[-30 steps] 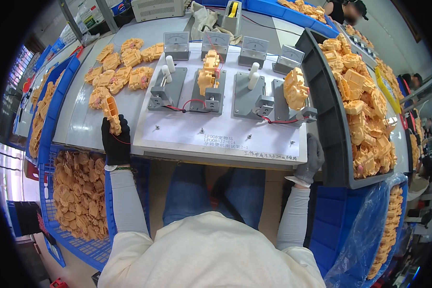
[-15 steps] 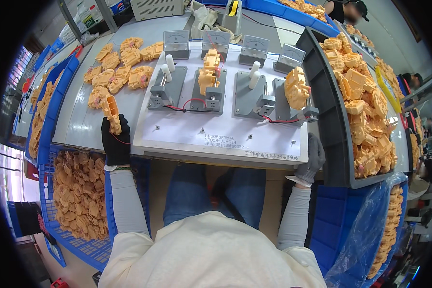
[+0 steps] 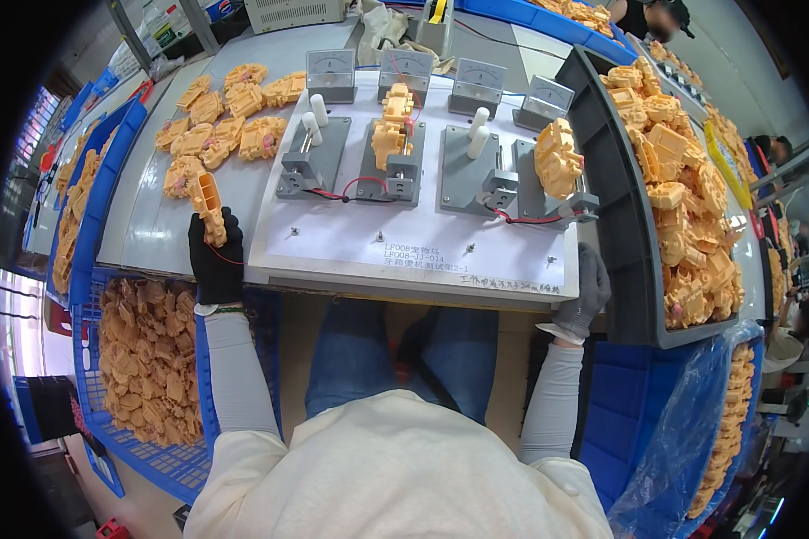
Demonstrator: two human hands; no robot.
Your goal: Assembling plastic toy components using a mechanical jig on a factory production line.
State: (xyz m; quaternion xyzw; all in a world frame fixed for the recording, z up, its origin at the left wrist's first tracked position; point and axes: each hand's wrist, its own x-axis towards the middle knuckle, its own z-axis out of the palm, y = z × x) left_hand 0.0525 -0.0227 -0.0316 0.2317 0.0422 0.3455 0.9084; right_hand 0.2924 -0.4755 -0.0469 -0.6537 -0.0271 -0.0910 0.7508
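My left hand (image 3: 217, 260), in a black glove, is closed around a light-orange plastic gear housing (image 3: 207, 205), held tilted up with a thin red wire hanging from it. At the right front corner of a white test board (image 3: 333, 254), my right hand (image 3: 586, 289) in a grey glove curls its fingers against the edge; the fingertips are partly hidden. Grey fixtures with small clamps and red and black wires stand on the board. One orange housing (image 3: 392, 130) sits on the second fixture from the left, another (image 3: 558, 160) on the rightmost one. Analog meters (image 3: 331, 74) line the back.
Several orange housings (image 3: 208, 144) lie on the table left of the board. A grey bin (image 3: 616, 202) full of housings stands close on the right. Below the table edge are a blue basket (image 3: 157, 463) of parts at left and a blue crate (image 3: 625, 404) with clear plastic at right.
The test board and its fixtures appear slightly farther away and a touch to the right; part of this is a small view shift. Both hands keep nearly the same places.
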